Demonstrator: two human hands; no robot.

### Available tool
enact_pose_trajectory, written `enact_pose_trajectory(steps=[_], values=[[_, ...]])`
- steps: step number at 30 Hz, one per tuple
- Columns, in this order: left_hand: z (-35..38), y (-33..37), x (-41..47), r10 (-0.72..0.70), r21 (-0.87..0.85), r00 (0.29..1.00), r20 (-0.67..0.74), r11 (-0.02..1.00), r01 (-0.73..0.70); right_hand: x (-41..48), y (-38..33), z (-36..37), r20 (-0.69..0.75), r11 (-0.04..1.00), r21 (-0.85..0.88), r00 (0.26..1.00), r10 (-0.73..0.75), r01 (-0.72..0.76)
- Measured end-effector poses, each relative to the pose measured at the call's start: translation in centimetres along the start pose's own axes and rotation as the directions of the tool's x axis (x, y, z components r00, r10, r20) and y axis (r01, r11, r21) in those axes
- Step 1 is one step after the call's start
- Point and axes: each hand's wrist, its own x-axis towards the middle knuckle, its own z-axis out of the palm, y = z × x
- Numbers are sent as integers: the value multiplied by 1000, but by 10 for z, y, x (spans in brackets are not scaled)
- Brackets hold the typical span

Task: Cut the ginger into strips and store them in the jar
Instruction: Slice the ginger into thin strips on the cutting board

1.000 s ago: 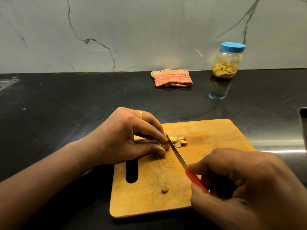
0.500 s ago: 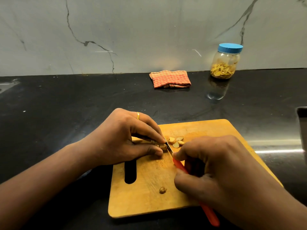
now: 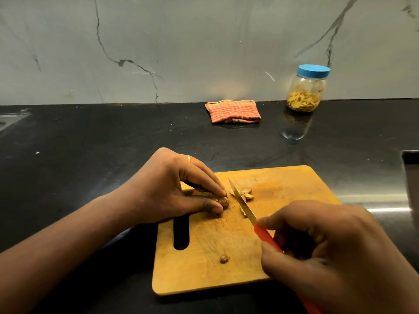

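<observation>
A wooden cutting board (image 3: 283, 184) lies on the black counter. My left hand (image 3: 176, 189) pinches a ginger piece (image 3: 223, 201) against the board, most of it hidden under the fingers. My right hand (image 3: 328, 252) grips the red handle of a small knife (image 3: 243, 203). Its blade points up and left, just right of the held ginger, apart from it. Cut ginger slices (image 3: 247, 193) lie beside the blade. A small ginger bit (image 3: 224, 258) sits near the board's front. The jar (image 3: 306, 89), with a blue lid on, holds ginger strips at the back right.
A folded red checked cloth (image 3: 233, 111) lies by the marble wall behind the board. A metal sink edge (image 3: 410, 159) shows at the far right. The board has a dark handle slot (image 3: 181, 232) on its left side.
My right hand has pulled back toward me and to the right with the knife, so more blade shows. The left hand has stayed on the ginger.
</observation>
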Motion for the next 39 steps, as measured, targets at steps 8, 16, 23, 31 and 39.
enact_pose_trajectory(steps=[8, 16, 23, 31, 39], values=[[-1, -2, -1, -5, -23, 1000, 15, 1000, 6, 6, -2, 1, -18, 998, 66, 1000, -4, 5], [-1, 0, 0, 29, 15, 999, 16, 999, -29, 9, -4, 6, 18, 998, 56, 1000, -24, 23], [-1, -1, 1, 12, -23, 999, 39, 1000, -11, 11, -6, 6, 52, 1000, 15, 998, -28, 28], [0, -1, 0, -11, -53, 1000, 10, 999, 12, 14, -10, 9, 57, 1000, 11, 998, -6, 5], [-1, 1, 1, -6, -51, 1000, 13, 999, 6, 23, -9, 14, 125, 999, 14, 991, 46, -48]])
